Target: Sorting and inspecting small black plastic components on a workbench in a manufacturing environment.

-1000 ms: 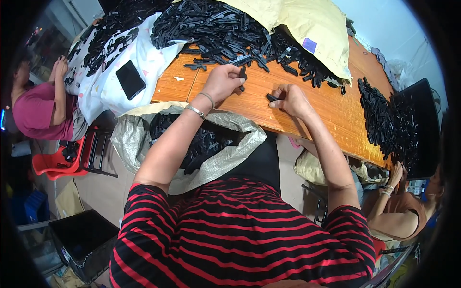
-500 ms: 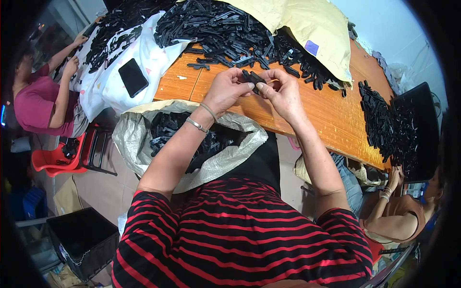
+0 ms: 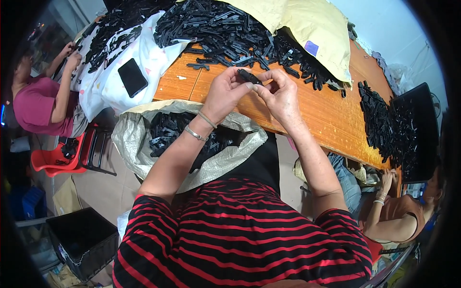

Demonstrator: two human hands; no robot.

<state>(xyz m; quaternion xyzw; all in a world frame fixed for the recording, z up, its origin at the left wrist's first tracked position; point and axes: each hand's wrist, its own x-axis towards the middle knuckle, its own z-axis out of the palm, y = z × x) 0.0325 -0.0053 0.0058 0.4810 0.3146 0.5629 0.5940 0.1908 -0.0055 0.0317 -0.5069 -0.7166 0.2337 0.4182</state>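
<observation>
Between my two hands, over the table's near edge, is a small black plastic part (image 3: pixel 249 77). My left hand (image 3: pixel 224 92) pinches it between thumb and fingers. From the other side my right hand (image 3: pixel 278 92) closes thumb and fingers on its right end. Beyond my hands lies a large heap of long black plastic parts (image 3: pixel 211 29), with a few strays at its near edge. Below my left forearm an open woven sack (image 3: pixel 230 161) holds many more black parts. What exact kind the held part is cannot be made out.
A yellow paper sack (image 3: pixel 312 33) lies over the heap's right side on the wooden table (image 3: pixel 326 122). A phone (image 3: pixel 133 78) rests on white cloth at the left. Co-workers sit left and right. At the right, more black parts lie by a black tray (image 3: pixel 418 134). A black crate (image 3: pixel 84 242) stands lower left.
My fingers have shifted on the black part, which now tilts and shows more of its top. The left co-worker's hands have come together; the right co-worker's hand has moved slightly.
</observation>
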